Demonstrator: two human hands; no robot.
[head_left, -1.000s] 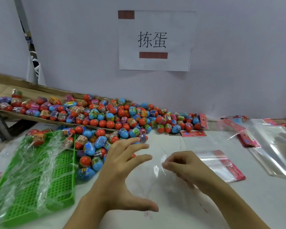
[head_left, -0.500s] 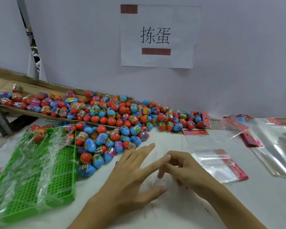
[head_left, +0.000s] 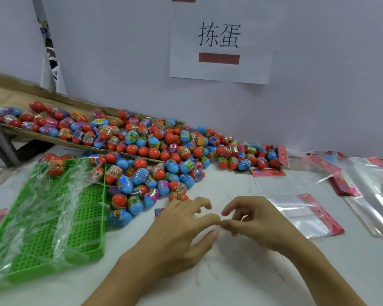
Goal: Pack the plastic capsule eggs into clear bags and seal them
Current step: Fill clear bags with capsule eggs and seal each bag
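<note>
At table centre, head view — hands: left hand [head_left: 181, 228] and right hand [head_left: 254, 219] meet fingertip to fingertip, fingers curled; whether they pinch film, unclear.
Eggs: capsule eggs [head_left: 155, 160], dozens, heaped behind.
Bags: clear bag [head_left: 305, 215], one flat, right.
Trays: green tray [head_left: 53, 213], one.

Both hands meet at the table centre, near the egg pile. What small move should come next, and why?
Probably part the fingertips to open a bag mouth. The left hand and right hand touch fingertips over the white table, seemingly pinching thin clear film, though no bag shows plainly there. No egg is held; the egg pile waits just beyond.
</note>
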